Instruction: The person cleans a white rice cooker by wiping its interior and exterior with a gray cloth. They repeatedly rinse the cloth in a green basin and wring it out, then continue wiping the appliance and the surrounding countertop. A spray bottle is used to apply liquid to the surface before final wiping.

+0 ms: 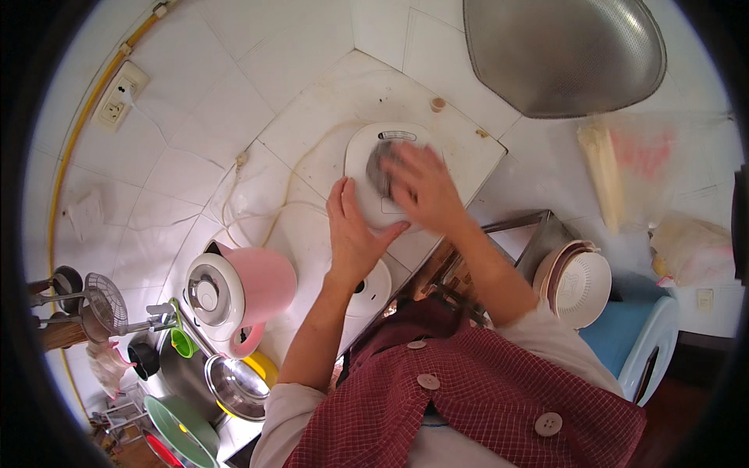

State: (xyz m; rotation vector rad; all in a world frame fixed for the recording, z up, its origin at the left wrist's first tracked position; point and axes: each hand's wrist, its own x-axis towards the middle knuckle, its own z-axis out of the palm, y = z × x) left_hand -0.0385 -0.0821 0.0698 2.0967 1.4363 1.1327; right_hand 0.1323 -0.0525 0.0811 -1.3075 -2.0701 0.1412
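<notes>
A white electric appliance [363, 146], apparently a rice cooker, stands on the white-tiled counter. My left hand [357, 228] grips its near left corner, fingers along the side and thumb across the front. Over the lid, my right hand [424, 181] is blurred by motion with its fingers spread. Beneath those fingers shows a dark grey rounded patch [380, 169]; blur hides whether it is a cloth or part of the lid. Behind my left wrist is a round white object [377, 284], partly hidden.
At left stand a pink electric kettle [266, 284], a steel pan [237, 386] and a green basin [184, 430]. Pale cords [298, 167] cross the counter to the wall. White colanders [582, 289] and a blue plastic chair [620, 339] are at right. A steel mesh-like pan [562, 58] hangs above.
</notes>
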